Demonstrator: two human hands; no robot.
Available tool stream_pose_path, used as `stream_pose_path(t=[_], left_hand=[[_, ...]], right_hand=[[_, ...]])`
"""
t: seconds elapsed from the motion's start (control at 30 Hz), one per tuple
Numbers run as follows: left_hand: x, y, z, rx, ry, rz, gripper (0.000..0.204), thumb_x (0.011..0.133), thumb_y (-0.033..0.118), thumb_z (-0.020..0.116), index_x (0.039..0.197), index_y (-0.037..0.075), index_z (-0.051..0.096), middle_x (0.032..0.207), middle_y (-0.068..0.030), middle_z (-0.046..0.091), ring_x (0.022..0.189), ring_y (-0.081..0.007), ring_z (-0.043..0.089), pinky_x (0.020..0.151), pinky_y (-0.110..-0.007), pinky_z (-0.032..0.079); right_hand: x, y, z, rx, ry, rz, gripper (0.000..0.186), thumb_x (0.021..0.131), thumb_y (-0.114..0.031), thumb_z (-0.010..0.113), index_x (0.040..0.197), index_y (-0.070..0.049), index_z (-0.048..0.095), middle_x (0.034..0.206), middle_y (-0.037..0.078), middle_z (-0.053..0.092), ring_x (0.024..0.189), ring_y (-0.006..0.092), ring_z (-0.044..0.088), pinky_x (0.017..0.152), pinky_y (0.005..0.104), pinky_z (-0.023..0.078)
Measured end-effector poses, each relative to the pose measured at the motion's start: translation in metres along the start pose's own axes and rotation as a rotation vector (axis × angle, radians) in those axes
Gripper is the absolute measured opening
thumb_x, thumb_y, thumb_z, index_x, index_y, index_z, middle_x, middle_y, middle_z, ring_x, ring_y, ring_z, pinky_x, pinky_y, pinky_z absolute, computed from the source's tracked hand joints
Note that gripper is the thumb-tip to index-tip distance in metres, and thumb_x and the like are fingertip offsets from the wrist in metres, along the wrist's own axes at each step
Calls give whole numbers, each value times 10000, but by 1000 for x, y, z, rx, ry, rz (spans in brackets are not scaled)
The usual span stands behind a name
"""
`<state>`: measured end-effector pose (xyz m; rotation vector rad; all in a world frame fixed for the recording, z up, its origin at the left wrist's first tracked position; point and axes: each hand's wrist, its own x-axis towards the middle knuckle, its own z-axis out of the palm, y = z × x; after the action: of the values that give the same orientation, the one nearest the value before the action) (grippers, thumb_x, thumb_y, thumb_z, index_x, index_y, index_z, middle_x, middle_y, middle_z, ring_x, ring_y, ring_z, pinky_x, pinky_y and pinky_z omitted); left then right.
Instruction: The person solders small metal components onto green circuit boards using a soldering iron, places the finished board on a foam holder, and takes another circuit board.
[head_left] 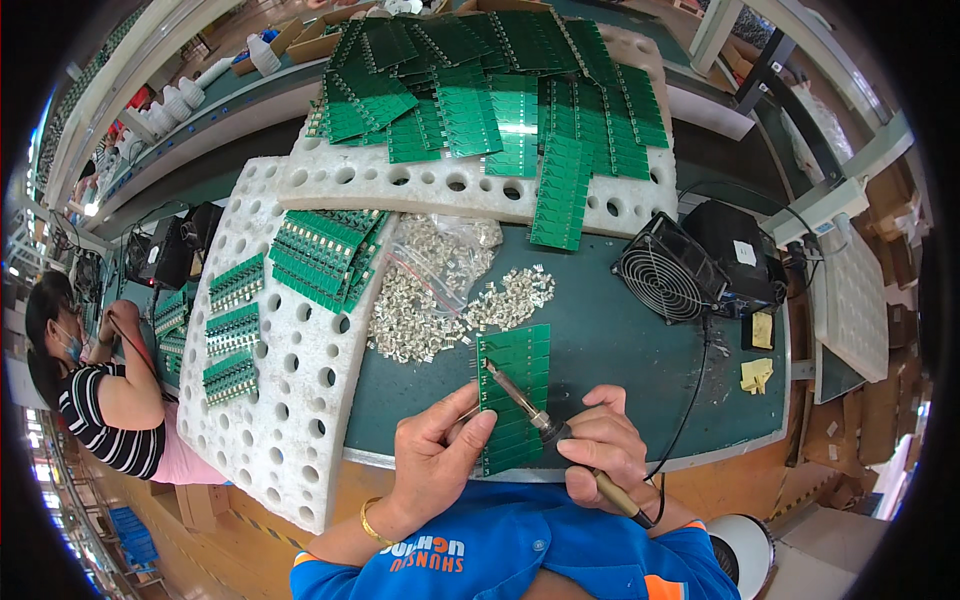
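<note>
A green circuit board panel (520, 372) lies on the dark green bench in front of me. My right hand (603, 448) grips a soldering iron (525, 402), its tip touching the upper left of the panel. My left hand (437, 458) rests at the panel's left edge, thumb and forefinger pinched on a thin strand that looks like solder wire reaching toward the iron's tip. A pile of small silver metal parts (440, 303), partly in a clear bag, lies just beyond the panel.
White perforated foam trays (290, 420) at left and across the back carry several stacks of green boards (490, 90). A small black fan (663, 281) stands at right, with yellow sponge pieces (757, 374) near it. Another person (100, 390) works at far left.
</note>
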<state>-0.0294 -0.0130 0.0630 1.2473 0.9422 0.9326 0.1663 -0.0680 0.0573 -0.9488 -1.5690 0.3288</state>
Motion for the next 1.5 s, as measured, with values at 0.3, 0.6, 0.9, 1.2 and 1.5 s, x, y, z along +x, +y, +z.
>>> stream_pose_path(t=[0.3,0.6,0.9,1.2,1.5], left_hand=[[2,3,-3,97,-15,14,342,933,55,651,1267,-13,624,651,71,564,527,25,367,475,-169,298],[11,6,-11,-274,-71,-166,371,978,38,569,1325,-84,523,1174,-134,664,1054,-154,634,906,-275,521],[17,-2,-15,-390,-57,-260,347,981,73,577,1306,-49,559,1127,-93,683,903,-81,632,762,-222,516],[19,1,-20,-428,-94,-375,325,986,134,583,1287,13,599,949,-6,701,539,32,368,457,-162,234],[24,-1,-24,-455,-167,-402,340,993,165,571,1303,28,594,865,40,663,505,19,320,444,-182,213]], right_hand=[[-1,0,-2,-38,-36,0,210,887,-202,695,1066,-99,654,804,44,629,681,189,621,804,426,455],[-10,5,-5,-100,164,-30,200,918,-251,647,1014,-76,640,758,47,615,618,186,590,752,426,455],[2,7,1,-37,78,-12,228,941,-271,629,1032,-61,635,763,62,613,632,191,582,743,423,464],[5,9,3,-14,69,-43,266,959,-280,612,1051,-31,624,761,85,609,630,205,575,700,413,481],[10,13,8,35,65,-57,320,985,-303,578,1098,-4,600,776,107,570,637,226,545,665,414,487]])
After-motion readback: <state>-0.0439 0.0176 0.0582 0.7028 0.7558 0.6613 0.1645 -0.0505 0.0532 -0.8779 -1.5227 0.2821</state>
